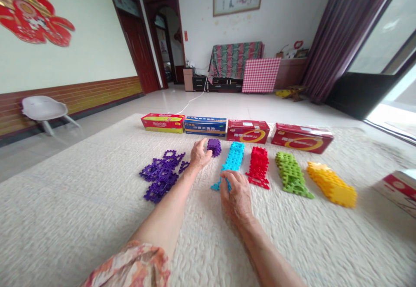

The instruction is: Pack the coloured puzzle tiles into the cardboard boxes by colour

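My left hand (199, 155) is at the left side of a small stack of purple interlocking tiles (214, 145), its thumb and fingers closed against it. To its left lies a loose, overlapping pile of purple tiles (160, 176). My right hand (237, 194) is bent over the near end of a leaning row of light blue tiles (233, 157). Its fingers curl downward and partly cover those tiles; what lies under the fingertips is hidden. Farther right are rows of red tiles (258, 166), green tiles (291, 174) and yellow tiles (331, 185).
Behind the tiles stand a red and yellow box (163, 124), a blue box (205, 127) and two dark red boxes (248, 131). Another box (398, 191) sits at the right edge. Everything rests on a cream quilted mat (113, 222). A white chair (45, 107) stands at left.
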Tool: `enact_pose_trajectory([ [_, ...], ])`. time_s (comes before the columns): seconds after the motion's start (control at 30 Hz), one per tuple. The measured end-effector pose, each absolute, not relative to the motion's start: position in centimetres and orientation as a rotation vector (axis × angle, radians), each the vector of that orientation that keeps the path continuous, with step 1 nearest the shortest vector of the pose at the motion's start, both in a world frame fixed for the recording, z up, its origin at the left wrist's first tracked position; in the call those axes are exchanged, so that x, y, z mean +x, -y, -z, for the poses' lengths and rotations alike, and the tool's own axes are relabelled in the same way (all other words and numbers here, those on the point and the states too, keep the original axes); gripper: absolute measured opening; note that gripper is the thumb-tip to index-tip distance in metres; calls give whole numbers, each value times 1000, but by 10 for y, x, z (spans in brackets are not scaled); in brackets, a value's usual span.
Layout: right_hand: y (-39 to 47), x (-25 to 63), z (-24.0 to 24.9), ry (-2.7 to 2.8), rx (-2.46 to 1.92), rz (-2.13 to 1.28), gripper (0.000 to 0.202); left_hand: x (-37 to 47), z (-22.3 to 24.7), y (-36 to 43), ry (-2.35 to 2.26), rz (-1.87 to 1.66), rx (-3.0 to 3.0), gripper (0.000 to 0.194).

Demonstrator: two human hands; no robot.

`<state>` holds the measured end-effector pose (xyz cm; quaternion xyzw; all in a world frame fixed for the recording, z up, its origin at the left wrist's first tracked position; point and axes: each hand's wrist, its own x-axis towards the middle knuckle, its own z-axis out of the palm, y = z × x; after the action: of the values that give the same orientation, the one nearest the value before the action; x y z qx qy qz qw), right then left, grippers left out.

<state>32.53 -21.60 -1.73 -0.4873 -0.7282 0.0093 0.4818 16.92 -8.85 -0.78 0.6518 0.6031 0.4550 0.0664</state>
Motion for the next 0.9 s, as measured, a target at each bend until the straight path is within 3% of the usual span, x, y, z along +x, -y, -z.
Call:
enact_pose_trajectory([
  [0.3, 215, 326, 16, 1773, -1178, -11, 17, 159, -5, 93, -2068, -1266, 1955, 39],
  [0.5, 215, 326, 16, 1774, -1180, -1, 17, 101, -23, 104, -2472, -963, 1798, 29],
  [0.67, 215, 327, 16, 1783, -1181, -7, 16, 66, -20, 110, -2529, -839, 1639, 19],
  [0.9, 215, 327, 17, 1782, -1194, -13, 17, 88, -28, 107, -2370, -779, 1764, 33],
])
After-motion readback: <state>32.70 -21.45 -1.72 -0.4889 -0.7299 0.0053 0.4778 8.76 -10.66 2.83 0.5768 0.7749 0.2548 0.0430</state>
